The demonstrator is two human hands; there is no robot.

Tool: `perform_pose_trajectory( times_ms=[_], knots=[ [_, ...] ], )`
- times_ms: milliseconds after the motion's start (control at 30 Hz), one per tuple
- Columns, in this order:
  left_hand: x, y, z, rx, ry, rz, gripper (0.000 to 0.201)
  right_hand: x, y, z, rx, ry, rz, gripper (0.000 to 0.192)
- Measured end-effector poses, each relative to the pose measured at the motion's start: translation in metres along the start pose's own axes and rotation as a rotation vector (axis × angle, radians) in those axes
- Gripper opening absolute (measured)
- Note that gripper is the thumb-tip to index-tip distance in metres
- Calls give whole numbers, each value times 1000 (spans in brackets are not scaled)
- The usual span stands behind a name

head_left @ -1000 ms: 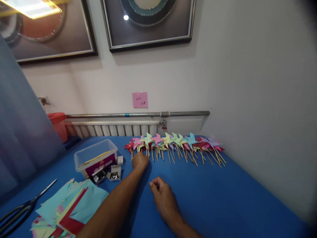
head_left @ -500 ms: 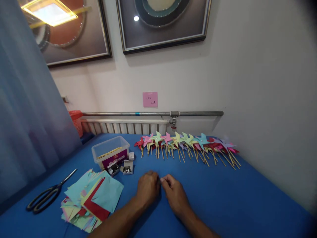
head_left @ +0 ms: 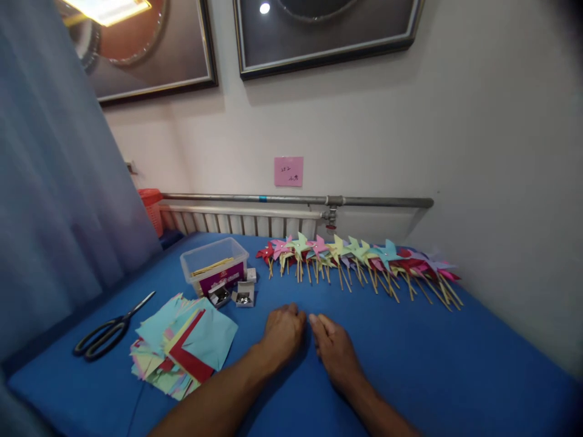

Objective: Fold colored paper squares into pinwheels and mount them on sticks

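Observation:
My left hand (head_left: 285,331) rests on the blue tabletop (head_left: 410,358), its fingers curled into a fist. Just across a narrow gap, my right hand (head_left: 334,346) is also closed, thumb against the bent fingers. Nothing shows in either hand. Left of my left forearm lies a messy pile of coloured paper squares (head_left: 214,331), light blue and red on top. Beyond my left hand stand a small open box of shiny metal pieces (head_left: 245,297) and a second such box (head_left: 219,295). Paper pinwheels (head_left: 355,249) on thin sticks lie in a long row behind both hands.
A clear plastic tub (head_left: 218,250) holding thin wooden sticks (head_left: 212,267) stands at the back left. Black-handled scissors (head_left: 112,331) lie at the far left, near a blue curtain (head_left: 68,182). A pipe (head_left: 291,199) and radiator run along the wall behind.
The camera view has shifted, so the table's things appear a little higher and further right. Both hands stay closed, close together, in nearly the same place on the table.

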State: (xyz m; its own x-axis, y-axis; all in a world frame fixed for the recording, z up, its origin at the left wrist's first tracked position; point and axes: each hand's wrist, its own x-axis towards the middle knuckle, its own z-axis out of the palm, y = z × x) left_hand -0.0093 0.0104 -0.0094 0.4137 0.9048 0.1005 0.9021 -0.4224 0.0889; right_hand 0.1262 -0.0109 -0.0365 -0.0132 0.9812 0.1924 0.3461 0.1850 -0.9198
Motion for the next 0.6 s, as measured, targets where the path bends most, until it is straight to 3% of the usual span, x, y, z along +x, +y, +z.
perform_pose_trajectory(
  times_ms=[267, 433, 500, 600],
  knots=[
    [-2, -4, -7, -15, -25, 55, 28, 2, -2, -2, -26, -45, 13, 43],
    [-32, -12, -22, 39, -50, 143, 22, 1, -5, -2, -15, -52, 36, 42],
    [-58, -27, -24, 33, 54, 88, 20, 1, -6, -2, -20, -51, 38, 42],
    [-107, -62, -26, 38, 336, -65, 18, 1, -6, -2, -31, -53, 53, 44]
  ],
)
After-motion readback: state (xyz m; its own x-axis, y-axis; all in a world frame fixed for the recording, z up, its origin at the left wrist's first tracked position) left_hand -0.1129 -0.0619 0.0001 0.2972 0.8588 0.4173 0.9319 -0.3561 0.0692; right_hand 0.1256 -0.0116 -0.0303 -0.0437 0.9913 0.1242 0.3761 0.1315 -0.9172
